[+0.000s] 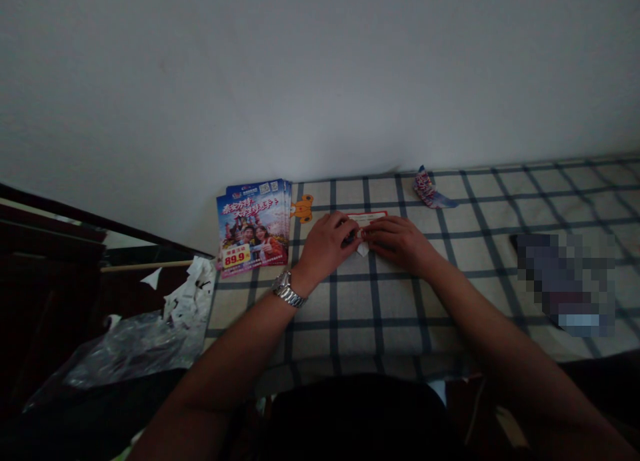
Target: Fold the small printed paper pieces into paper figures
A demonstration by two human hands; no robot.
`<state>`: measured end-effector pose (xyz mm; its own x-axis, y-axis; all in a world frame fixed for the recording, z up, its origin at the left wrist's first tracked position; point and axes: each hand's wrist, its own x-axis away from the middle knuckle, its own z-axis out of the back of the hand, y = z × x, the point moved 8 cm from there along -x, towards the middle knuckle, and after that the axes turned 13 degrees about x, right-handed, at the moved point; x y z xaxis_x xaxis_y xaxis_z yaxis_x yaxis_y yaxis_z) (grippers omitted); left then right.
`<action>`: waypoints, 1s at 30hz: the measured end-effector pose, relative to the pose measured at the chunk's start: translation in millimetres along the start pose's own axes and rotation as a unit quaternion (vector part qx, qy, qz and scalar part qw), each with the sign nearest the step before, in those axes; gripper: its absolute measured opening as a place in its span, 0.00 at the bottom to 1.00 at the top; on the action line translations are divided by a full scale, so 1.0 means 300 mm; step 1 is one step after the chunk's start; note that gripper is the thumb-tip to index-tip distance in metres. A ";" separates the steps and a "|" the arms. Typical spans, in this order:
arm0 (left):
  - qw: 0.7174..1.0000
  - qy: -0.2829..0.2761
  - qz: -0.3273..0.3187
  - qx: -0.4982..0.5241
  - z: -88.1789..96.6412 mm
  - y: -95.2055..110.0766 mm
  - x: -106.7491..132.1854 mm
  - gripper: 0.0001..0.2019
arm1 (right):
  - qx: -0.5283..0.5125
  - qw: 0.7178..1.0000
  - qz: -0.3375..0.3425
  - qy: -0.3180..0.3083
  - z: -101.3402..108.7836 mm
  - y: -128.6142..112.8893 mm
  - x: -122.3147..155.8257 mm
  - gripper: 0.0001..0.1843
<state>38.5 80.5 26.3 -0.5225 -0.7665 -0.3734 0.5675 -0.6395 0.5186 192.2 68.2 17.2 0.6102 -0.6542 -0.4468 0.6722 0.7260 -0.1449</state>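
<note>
My left hand [327, 244] and my right hand [397, 241] meet at their fingertips on a small white paper card with a red border [367, 218]. Both hands pinch or press it against the checked cloth, and my fingers hide most of it. A white paper corner [363, 250] pokes out below my fingertips. A silver metal wristwatch [287, 289] sits on my left wrist. Just beyond my left hand lies an orange cartoon-shaped paper cutout [303, 208], with a stack of glossy printed leaflets [253, 226] to its left.
A cream cloth with dark blue checks [380, 334] covers the table, which stands against a white wall [320, 81]. A folded colourful leaflet [429, 189] lies at the back. A pixelated object [565, 284] lies right. Crumpled plastic [130, 348] and torn white paper [190, 294] lie left.
</note>
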 end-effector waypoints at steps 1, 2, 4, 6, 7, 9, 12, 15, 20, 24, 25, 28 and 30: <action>1.000 0.001 0.002 0.001 0.000 0.000 -0.002 0.07 | 0.002 1.000 0.002 0.001 0.001 -0.002 0.000 0.09; 1.000 0.003 0.003 0.002 -0.001 0.001 -0.003 0.07 | 0.002 1.000 0.004 0.003 0.002 -0.003 -0.001 0.09; 1.000 0.006 0.007 0.004 -0.002 0.001 -0.007 0.06 | 0.001 1.000 0.003 0.005 0.005 -0.005 -0.002 0.09; 1.000 0.009 0.012 0.003 -0.005 -0.001 -0.010 0.06 | -0.002 1.000 -0.001 0.005 0.008 -0.005 -0.004 0.09; 1.000 0.012 0.016 0.002 -0.006 -0.003 -0.010 0.06 | -0.004 1.000 -0.003 0.005 0.008 -0.005 -0.004 0.09; 1.000 0.014 0.024 0.002 -0.009 -0.007 -0.010 0.06 | -0.004 1.000 -0.004 0.004 0.008 -0.004 -0.004 0.09; 0.999 0.019 0.029 0.005 -0.011 -0.009 -0.010 0.05 | -0.001 1.000 -0.003 0.000 0.002 -0.001 -0.001 0.09; 0.999 0.022 0.030 0.007 -0.011 -0.008 -0.011 0.05 | -0.001 1.000 -0.003 -0.004 -0.003 0.004 0.001 0.10; 0.999 0.023 0.038 0.009 -0.010 -0.008 -0.011 0.05 | 0.002 1.000 -0.001 -0.002 -0.003 0.005 0.002 0.10; 0.999 0.026 0.036 0.018 -0.004 -0.005 -0.010 0.04 | 0.006 1.000 -0.004 -0.006 -0.002 0.001 0.002 0.11; 0.999 0.026 0.035 0.021 -0.002 -0.004 -0.010 0.04 | 0.005 1.000 -0.006 -0.007 -0.001 0.001 0.001 0.11; 0.999 0.021 0.020 0.023 0.003 0.002 -0.008 0.04 | -0.005 1.000 -0.014 -0.006 0.006 0.000 -0.001 0.11; 1.000 0.011 0.002 0.013 0.006 0.012 -0.005 0.05 | -0.009 1.000 -0.017 -0.006 0.010 -0.001 -0.002 0.11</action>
<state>40.2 79.6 30.2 -0.5062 -0.7698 -0.3889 0.5524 -0.6357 0.5392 192.9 67.9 20.2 0.5916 -0.6815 -0.4309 0.6857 0.7064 -0.1758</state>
